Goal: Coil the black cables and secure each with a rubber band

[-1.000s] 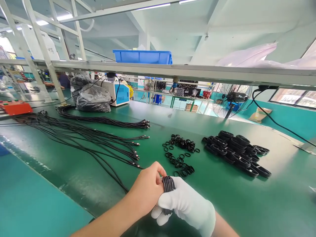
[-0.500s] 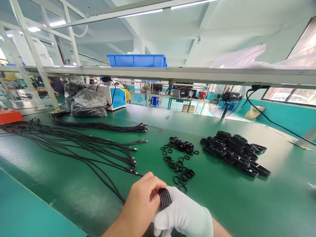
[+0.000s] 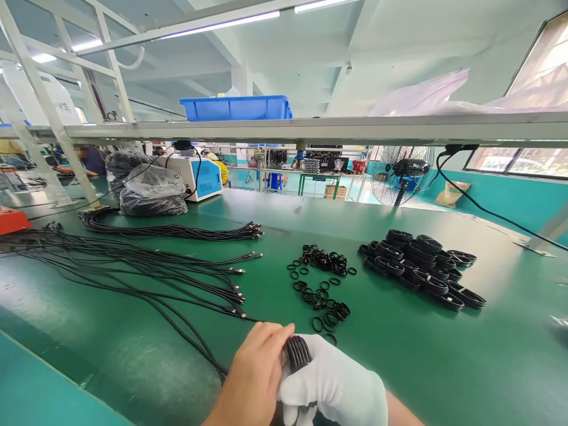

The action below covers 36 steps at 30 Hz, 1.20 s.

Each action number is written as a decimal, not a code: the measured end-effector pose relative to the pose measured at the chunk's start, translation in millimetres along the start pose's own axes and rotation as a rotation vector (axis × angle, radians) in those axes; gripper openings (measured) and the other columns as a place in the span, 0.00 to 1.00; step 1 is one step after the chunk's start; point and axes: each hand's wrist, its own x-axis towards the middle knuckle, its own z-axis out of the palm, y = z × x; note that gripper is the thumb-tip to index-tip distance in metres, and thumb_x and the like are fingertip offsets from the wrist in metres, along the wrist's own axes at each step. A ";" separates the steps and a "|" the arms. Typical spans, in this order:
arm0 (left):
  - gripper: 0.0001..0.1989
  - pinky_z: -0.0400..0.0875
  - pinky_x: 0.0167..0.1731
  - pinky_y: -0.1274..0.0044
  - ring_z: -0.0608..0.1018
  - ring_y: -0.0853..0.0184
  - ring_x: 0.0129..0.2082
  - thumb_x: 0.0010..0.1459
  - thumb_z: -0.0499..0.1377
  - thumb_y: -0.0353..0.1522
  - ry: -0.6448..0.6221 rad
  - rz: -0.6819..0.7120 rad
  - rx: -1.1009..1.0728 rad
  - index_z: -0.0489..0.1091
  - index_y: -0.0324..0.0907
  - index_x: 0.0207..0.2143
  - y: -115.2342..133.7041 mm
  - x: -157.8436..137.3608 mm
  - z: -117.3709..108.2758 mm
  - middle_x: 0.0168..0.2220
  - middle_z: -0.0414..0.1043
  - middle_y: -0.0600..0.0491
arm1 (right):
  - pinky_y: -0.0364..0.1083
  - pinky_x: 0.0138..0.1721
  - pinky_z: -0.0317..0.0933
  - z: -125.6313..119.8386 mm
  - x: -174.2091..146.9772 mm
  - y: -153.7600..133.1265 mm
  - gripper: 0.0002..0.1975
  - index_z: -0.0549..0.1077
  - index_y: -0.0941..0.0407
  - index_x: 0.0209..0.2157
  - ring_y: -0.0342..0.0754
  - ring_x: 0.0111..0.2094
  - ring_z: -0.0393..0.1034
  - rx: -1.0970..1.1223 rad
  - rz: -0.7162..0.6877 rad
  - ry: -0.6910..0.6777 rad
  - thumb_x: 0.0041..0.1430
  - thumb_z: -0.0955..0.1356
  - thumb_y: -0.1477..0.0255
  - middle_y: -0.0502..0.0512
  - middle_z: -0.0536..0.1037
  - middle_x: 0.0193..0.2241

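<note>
A coiled black cable (image 3: 298, 353) is gripped at the bottom middle, its loops pressed together in a tight bundle. My right hand (image 3: 331, 378), in a white glove, is closed round the coil with the thumb in front. Against the coil's left side, my bare left hand (image 3: 255, 370) has its fingers bent onto it; the fingertips are partly hidden. Beyond my hands lie many small black rings (image 3: 328, 260), some scattered singly. A heap of coiled black cables (image 3: 421, 266) rests to the right. Loose straight black cables (image 3: 146, 260) stretch across the left side, plug ends toward the middle.
Plastic-wrapped black bundles (image 3: 151, 192) and a white-and-blue machine (image 3: 199, 177) stand at the back left of the green table (image 3: 284, 222). An overhead shelf (image 3: 337, 129) carries a blue bin (image 3: 235, 109). A red-orange object (image 3: 13, 220) sits at the far left; a fan (image 3: 402, 171) stands behind.
My left hand has turned over the coil, its fingers now further along the top left. The right hand still grips the coil. The camera view has shifted slightly.
</note>
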 end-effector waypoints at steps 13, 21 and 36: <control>0.14 0.67 0.36 0.75 0.74 0.65 0.35 0.58 0.46 0.30 -0.183 -0.331 0.127 0.67 0.44 0.43 -2.0 47.8 -19.5 0.38 0.73 0.52 | 0.37 0.16 0.55 -38.7 -26.9 -37.7 0.11 0.67 0.59 0.31 0.39 0.19 0.62 0.302 -0.417 0.390 0.46 0.71 0.72 0.49 0.69 0.21; 0.07 0.58 0.31 0.76 0.69 0.65 0.30 0.46 0.55 0.24 -0.373 -0.280 0.079 0.67 0.44 0.25 -3.4 78.7 42.3 0.28 0.67 0.57 | 0.45 0.30 0.63 -56.2 -46.9 -40.6 0.15 0.64 0.56 0.32 0.45 0.30 0.68 0.305 -0.509 0.489 0.46 0.72 0.68 0.48 0.66 0.25; 0.08 0.58 0.24 0.82 0.63 0.75 0.23 0.49 0.52 0.36 -0.206 -0.651 -0.798 0.58 0.40 0.27 6.8 35.6 27.5 0.24 0.60 0.57 | 0.40 0.17 0.52 -24.6 -3.5 3.6 0.08 0.63 0.54 0.29 0.40 0.17 0.58 -0.345 -0.340 0.823 0.42 0.64 0.74 0.43 0.63 0.17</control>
